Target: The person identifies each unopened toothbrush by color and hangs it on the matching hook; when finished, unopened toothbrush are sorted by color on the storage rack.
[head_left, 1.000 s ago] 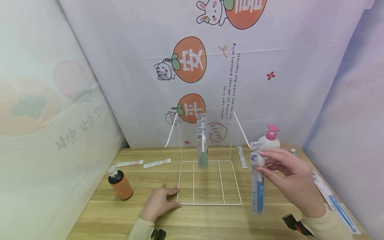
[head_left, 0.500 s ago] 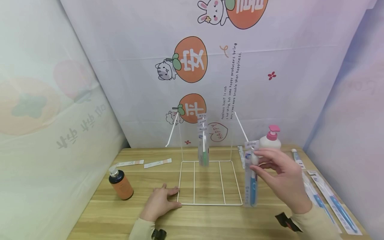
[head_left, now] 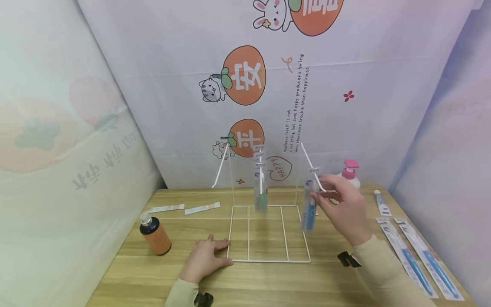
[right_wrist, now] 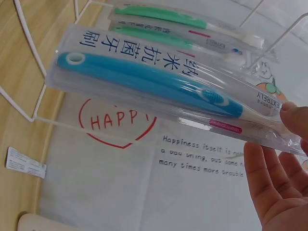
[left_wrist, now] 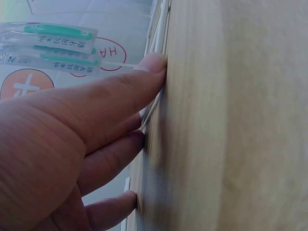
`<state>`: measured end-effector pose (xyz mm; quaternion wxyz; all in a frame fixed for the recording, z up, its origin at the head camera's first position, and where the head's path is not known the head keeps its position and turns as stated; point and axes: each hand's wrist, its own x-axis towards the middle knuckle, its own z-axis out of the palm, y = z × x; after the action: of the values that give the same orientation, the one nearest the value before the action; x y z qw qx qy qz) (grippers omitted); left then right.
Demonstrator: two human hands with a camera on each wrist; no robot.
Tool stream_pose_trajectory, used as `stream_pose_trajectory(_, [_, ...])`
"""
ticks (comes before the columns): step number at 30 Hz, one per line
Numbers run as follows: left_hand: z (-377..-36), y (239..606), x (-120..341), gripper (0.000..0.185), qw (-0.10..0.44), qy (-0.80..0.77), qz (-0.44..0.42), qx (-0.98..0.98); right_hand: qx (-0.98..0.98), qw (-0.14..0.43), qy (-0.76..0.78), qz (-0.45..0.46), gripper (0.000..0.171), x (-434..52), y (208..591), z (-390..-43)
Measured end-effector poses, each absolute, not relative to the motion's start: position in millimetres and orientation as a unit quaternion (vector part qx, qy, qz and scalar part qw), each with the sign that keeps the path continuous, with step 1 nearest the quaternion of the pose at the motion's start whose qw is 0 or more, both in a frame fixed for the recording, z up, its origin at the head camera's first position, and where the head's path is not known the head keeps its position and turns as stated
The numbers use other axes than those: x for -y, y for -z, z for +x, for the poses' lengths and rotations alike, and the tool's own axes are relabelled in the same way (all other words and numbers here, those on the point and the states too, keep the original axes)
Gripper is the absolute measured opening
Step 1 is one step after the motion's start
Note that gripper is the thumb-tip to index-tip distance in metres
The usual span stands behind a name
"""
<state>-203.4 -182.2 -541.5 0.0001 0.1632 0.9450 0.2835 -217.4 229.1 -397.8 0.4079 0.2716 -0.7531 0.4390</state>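
My right hand (head_left: 343, 209) pinches the upper part of a packaged blue toothbrush (right_wrist: 149, 86) in a clear sleeve, which hangs down from my fingers. In the head view the sleeve's top lies at the right prong of a white wire rack (head_left: 268, 261), and the prong seems to pass through it. On the middle prong hang packaged green toothbrushes (head_left: 261, 192); two show in the right wrist view. My left hand (head_left: 205, 258) rests at the rack's front left corner, its thumb and fingers fairly straight against the base wire and table.
An orange-and-black bottle (head_left: 155, 234) stands left, near two flat sachets (head_left: 202, 208). At the right lie two more packaged blue toothbrushes (head_left: 429, 258) and a small tube (head_left: 381, 202). A white pump bottle (head_left: 350, 172) with a pink top stands behind my right hand.
My right hand has carried the blue toothbrush leftward and away from me, from beside the rack to its right prong. My left hand has stayed at the rack's corner.
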Motion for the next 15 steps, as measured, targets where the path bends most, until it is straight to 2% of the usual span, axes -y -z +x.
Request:
stream_pose_trajectory(5, [-203.1, 541.8, 182.3, 0.062, 0.0, -0.282, 0.163, -0.946, 0.77, 0.417, -0.417, 0.244, 0.046, -229.5, 401.3, -245.1])
stream_pose_trajectory(15, [-202.4, 540.1, 181.6, 0.063, -0.001, -0.283, 0.163, -0.945, 0.759, 0.432, -0.419, 0.249, 0.038, -225.0, 402.2, -295.3])
